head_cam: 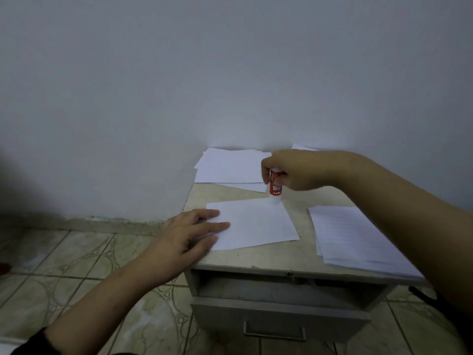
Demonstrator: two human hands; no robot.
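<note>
A white sheet of paper [258, 222] lies flat in the middle of a small grey cabinet top [302, 221]. My left hand [189, 233] presses its straight fingers on the sheet's left edge. My right hand [297, 170] grips a red glue stick [276, 187] upside down. The stick's white tip touches the far right corner of the sheet.
A stack of white sheets [355, 239] lies on the right of the cabinet top, and more loose sheets [230, 166] lie at the back against the pale wall. Below the top is a drawer [276, 319] with a metal handle. Tiled floor spreads to the left.
</note>
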